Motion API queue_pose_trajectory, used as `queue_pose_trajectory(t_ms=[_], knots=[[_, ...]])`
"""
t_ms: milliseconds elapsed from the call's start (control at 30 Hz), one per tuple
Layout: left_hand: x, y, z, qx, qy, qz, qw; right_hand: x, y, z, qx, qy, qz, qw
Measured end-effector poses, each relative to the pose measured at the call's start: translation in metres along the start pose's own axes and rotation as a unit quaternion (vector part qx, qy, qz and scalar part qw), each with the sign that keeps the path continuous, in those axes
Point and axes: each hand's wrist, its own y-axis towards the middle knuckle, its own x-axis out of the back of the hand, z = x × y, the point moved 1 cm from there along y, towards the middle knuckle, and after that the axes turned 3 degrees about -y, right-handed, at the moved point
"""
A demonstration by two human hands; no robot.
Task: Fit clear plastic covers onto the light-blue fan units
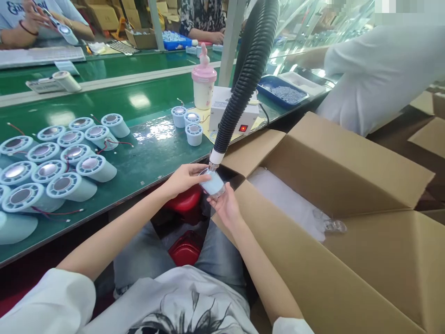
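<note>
I hold a small pale-blue plastic cylinder housing [212, 184] between both hands, just off the near edge of the green workbench [149, 153] and above my lap. My left hand [184, 178] wraps over its top with fingers closed round it; my right hand [225, 206] cups it from below, fingers curled against its side. The white nozzle of the black ribbed hose [248, 79] comes down onto the upper end of the housing, touching or all but touching it (I cannot tell which). As I judge it, the step in hand is presenting the piece to that nozzle, and the next move calls for a steady hold, keeping the opening lined up under the tip without tilting. To my left a cluster of like pale-blue cylinder housings with silvery round faces [62, 160] lies on the bench, some trailing red wires. To my right stands an open brown cardboard box [347, 185] lined with clear plastic.
</note>
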Motion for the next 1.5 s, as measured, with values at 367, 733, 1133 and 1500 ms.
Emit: queue_pose_trajectory(t_ms=[367, 733, 1133, 1500], knots=[[0.006, -0.015, -0.007, 0.003, 0.029, -0.011, 1.0, -0.005, -0.002, -0.002, -0.018, -0.015, 0.021, 0.999], [0.01, -0.027, -0.006, -0.015, 0.005, 0.005, 1.0, -0.008, -0.01, 0.0, 0.014, -0.072, 0.046, 0.996], [0.005, -0.066, -0.001, -0.051, -0.05, 0.031, 0.997, -0.009, -0.057, 0.018, 0.107, -0.171, 0.038, 0.979], [0.002, -0.096, -0.011, -0.135, -0.025, 0.132, 0.982, -0.014, -0.084, 0.037, 0.231, -0.424, 0.137, 0.865]])
